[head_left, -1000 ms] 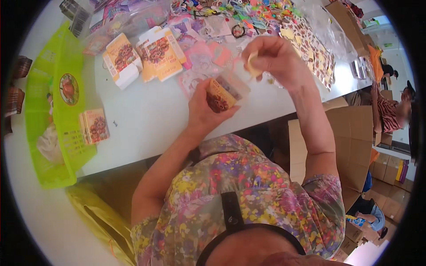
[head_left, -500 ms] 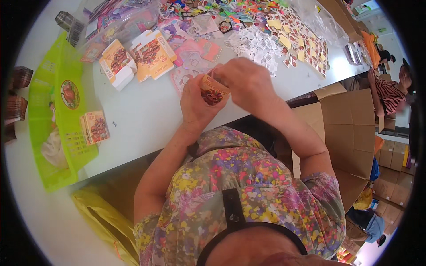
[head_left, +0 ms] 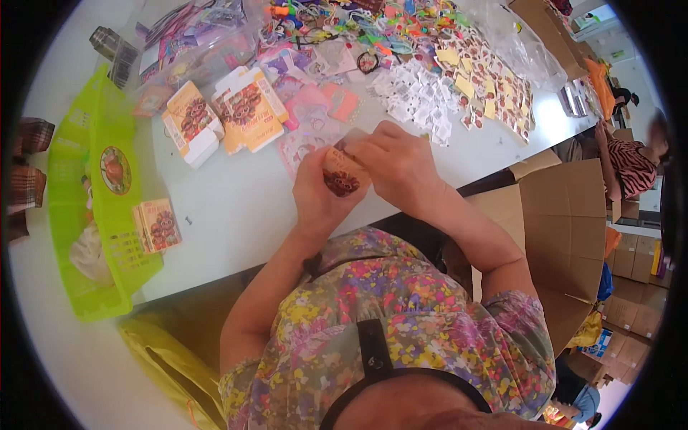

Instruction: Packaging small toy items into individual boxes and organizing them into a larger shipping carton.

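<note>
My left hand is wrapped round a small orange printed carton, held upright-tilted just above the table's near edge. At the carton's top, my right hand has its fingers closed together. Something pale shows by those fingertips, too small to make out. Flattened orange-and-white cartons lie beyond my left hand, and another carton with a white side lies beside them. Two or more small filled-looking cartons sit stacked by the green basket.
White paper slips and printed stickers with yellow notes spread over the far table. Colourful trinkets and a clear plastic bin stand behind. An open cardboard box is at my right. Another person sits farther off.
The view has shifted slightly, so the table's things appear lower. My right hand has come down closer over the carton's top; my left hand keeps its hold.
</note>
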The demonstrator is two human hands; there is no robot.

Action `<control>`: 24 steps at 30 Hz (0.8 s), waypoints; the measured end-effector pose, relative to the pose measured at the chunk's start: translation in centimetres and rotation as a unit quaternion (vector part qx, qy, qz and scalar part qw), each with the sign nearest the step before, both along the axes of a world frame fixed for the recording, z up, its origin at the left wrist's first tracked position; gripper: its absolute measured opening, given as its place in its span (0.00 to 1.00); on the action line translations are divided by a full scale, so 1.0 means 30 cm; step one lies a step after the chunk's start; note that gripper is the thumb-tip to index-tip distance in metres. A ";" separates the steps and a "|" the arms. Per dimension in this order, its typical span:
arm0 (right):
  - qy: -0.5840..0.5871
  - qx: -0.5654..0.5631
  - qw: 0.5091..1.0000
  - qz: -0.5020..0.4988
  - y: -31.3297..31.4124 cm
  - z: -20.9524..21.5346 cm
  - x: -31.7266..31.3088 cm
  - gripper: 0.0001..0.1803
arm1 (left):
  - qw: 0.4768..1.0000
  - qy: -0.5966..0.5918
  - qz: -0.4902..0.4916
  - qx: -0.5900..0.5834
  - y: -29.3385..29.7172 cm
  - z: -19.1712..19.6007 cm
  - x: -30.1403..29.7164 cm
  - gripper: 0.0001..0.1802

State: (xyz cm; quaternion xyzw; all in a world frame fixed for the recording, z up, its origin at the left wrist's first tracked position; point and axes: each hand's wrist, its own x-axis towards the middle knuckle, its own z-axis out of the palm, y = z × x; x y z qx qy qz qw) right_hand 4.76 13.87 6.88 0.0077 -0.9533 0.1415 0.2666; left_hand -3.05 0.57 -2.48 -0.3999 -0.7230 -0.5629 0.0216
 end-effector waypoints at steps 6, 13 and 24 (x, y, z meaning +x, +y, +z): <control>-0.007 -0.325 0.946 -0.002 0.147 0.025 -0.081 0.11 | 0.997 -0.079 -0.004 0.018 -0.008 -0.009 0.001 0.41; -0.048 -0.027 0.979 -0.198 0.565 -0.230 -0.334 0.09 | 0.996 -0.086 -0.012 0.008 -0.005 -0.007 -0.003 0.42; -0.032 -0.427 0.894 -0.131 0.600 -0.153 -0.306 0.08 | 0.998 -0.035 -0.027 -0.036 -0.016 -0.016 -0.009 0.48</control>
